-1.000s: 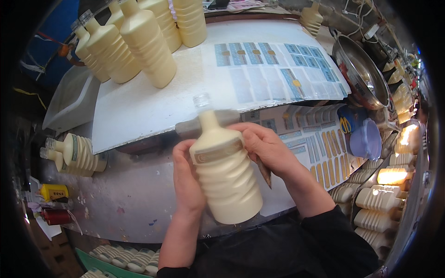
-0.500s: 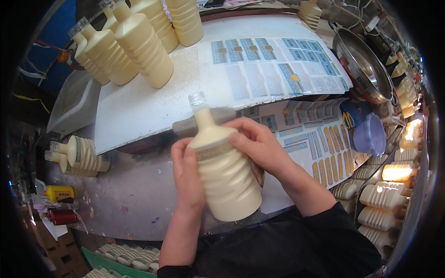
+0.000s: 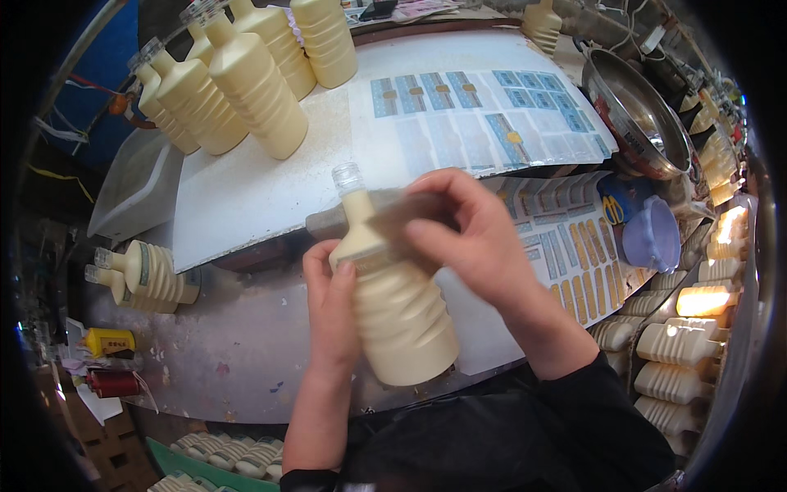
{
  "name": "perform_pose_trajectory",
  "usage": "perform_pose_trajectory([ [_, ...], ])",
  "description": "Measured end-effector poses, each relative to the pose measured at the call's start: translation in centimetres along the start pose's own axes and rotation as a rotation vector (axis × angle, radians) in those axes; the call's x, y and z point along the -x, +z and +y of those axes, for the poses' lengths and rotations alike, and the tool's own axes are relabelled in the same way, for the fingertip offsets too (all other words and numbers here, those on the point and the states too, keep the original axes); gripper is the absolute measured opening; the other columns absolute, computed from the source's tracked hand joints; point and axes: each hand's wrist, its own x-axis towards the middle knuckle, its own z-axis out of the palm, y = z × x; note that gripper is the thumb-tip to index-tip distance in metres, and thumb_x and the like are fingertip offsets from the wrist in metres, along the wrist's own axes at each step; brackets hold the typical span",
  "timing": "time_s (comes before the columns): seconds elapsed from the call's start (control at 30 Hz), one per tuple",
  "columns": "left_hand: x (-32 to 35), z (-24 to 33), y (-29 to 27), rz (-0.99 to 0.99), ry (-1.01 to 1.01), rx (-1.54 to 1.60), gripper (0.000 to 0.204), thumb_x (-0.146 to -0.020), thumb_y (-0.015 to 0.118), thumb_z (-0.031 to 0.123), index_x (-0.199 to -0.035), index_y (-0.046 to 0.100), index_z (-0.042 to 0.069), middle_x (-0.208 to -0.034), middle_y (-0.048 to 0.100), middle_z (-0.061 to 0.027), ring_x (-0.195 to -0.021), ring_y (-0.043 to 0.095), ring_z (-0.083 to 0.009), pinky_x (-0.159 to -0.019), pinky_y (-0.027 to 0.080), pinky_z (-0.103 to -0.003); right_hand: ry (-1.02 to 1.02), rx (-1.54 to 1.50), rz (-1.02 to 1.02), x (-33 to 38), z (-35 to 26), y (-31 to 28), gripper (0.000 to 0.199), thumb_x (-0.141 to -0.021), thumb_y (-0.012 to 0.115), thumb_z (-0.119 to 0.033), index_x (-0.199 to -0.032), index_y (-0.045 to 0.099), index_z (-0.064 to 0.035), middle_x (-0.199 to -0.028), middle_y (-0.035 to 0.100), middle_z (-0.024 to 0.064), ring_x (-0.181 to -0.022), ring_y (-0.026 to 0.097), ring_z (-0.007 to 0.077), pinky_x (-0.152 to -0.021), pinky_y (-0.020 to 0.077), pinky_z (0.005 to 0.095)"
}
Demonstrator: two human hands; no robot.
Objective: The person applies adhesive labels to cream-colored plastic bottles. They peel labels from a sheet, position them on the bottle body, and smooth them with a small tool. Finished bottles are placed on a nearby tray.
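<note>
My left hand (image 3: 332, 316) grips a cream ribbed plastic bottle (image 3: 393, 303) with a clear cap, held over the table near my body. My right hand (image 3: 467, 238) is up at the bottle's shoulder, its fingers pressing a brownish label strip (image 3: 410, 217) against the bottle near the neck. The bottle leans slightly, neck pointing away from me.
Several upright cream bottles (image 3: 246, 82) stand at the back left on a white board (image 3: 246, 197). Sheets of blue stickers (image 3: 484, 107) lie beyond my hands. A metal bowl (image 3: 635, 115) and a lilac cup (image 3: 652, 238) sit at the right. More bottles (image 3: 680, 353) lie at right and left (image 3: 147, 275).
My right hand has slid from the bottle's side up to its shoulder, bringing a label strip across the neck area. The left hand keeps its hold.
</note>
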Motion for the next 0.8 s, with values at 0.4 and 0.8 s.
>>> perform_pose_trajectory([
  [0.4,0.4,-0.4,0.4,0.021,0.035,-0.094,0.044,-0.106,0.047,0.027,-0.141,0.037,0.003,-0.131,0.048,-0.0138,-0.116,0.05,-0.0185,-0.102,0.044,-0.034,-0.19,0.576,0.086,2.2,1.8,-0.6,0.031,-0.094,0.064,-0.01,-0.124,0.058,-0.0024,-0.111,0.068,0.0223,-0.099,0.066,0.0438,-0.083,0.0536,0.0469],
  [0.8,0.2,-0.8,0.5,0.043,0.111,-0.22,0.042,-0.107,0.044,0.027,-0.139,0.04,0.001,-0.129,0.052,-0.0143,-0.114,0.052,-0.0182,-0.1,0.044,-0.034,-0.202,0.488,0.232,1.6,5.0,-0.5,0.033,-0.097,0.064,-0.007,-0.129,0.058,-0.0007,-0.115,0.068,0.0161,-0.1,0.068,0.0243,-0.088,0.0527,0.0332],
])
